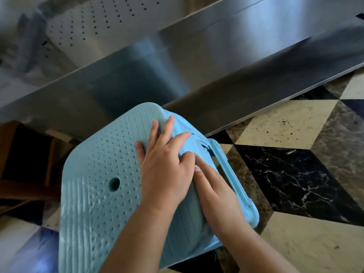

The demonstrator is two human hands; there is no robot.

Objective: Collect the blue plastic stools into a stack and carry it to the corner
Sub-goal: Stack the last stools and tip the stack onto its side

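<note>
A light blue plastic stool (102, 174) fills the lower middle, seen from above. Its dimpled seat has a round hole in the centre. Layered blue edges (202, 142) and a lower rim (232, 174) show along its right side, as of stools nested beneath it. My left hand (163, 170) lies over the right part of the seat, fingers spread and reaching past the edge. My right hand (218, 194) holds the seat's right side just below it, with its fingertips touching my left hand. The stool's legs are hidden.
A long stainless steel counter front (197, 62) runs diagonally just beyond the stool, with a perforated metal panel (88, 22) at upper left. Dark wooden furniture (25, 158) stands at the left. A black, cream and brown marble floor (295, 164) spreads to the right.
</note>
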